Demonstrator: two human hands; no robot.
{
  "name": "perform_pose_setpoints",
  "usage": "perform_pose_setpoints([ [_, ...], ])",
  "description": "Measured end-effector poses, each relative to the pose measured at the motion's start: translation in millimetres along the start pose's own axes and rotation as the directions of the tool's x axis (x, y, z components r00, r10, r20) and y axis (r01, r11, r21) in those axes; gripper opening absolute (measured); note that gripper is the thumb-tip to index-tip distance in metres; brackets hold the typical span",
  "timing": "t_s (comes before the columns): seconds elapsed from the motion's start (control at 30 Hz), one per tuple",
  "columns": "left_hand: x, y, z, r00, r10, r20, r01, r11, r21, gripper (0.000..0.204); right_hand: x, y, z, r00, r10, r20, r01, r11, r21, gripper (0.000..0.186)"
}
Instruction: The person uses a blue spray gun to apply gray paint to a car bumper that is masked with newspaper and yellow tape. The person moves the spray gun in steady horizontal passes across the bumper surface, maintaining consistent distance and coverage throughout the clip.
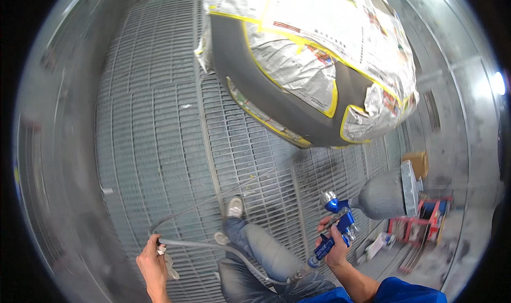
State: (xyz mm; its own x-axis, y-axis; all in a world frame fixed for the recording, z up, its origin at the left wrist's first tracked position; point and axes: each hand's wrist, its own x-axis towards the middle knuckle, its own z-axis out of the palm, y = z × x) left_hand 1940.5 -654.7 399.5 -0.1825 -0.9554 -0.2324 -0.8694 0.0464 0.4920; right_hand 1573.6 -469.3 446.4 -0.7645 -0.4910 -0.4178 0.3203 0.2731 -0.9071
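My right hand grips the handle of a blue and silver spray gun, whose grey paint cup sticks out to the right. A grey air hose runs from the gun's lower end across to my left hand, which is closed on it at the lower left, with some white material beside the fingers. Ahead stands a car's bumper in dull dark grey. The areas around and within it are masked with printed paper and yellow tape.
I am on a metal grated floor inside a booth with grey walls and lights. At the right are a cardboard box, red metal equipment and a white object on the floor. The hose trails over the grating past my feet.
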Motion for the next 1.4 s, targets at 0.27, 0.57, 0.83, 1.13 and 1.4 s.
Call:
perform_pose_setpoints([
  [0.27, 205.7, 26.7, -26.5, 0.919, 0.322, 0.227, -0.355, 0.927, 0.123, 0.036, 3.2, 37.1, 82.7, 0.942, 0.144, -0.304, -0.058, 0.96, 0.274, 0.033],
  [0.57, 334.9, 64.4, -18.8, 0.782, 0.472, 0.406, -0.575, 0.798, 0.181, 0.03, 18.5, 33.8, 143.7, 0.894, 0.159, -0.418, 0.079, 0.863, 0.499, 0.037],
  [0.83, 443.8, 105.0, 24.1, 0.625, 0.624, 0.469, -0.744, 0.659, 0.114, 0.029, 35.4, 60.0, 193.9, 0.681, 0.137, -0.719, 0.355, 0.797, 0.488, 0.042],
  [1.13, 543.1, 65.1, 138.4, 0.439, 0.825, 0.355, -0.886, 0.463, 0.021, 0.033, 136.6, 194.5, 266.2, 0.644, -0.25, -0.723, 0.532, 0.826, 0.189, 0.056],
  [1.4, 608.5, -9.9, 246.9, 0.368, 0.903, 0.222, -0.93, 0.361, 0.071, 0.043, 233.7, 319.7, 296.5, 0.711, -0.437, -0.551, 0.637, 0.732, 0.241, 0.075],
])
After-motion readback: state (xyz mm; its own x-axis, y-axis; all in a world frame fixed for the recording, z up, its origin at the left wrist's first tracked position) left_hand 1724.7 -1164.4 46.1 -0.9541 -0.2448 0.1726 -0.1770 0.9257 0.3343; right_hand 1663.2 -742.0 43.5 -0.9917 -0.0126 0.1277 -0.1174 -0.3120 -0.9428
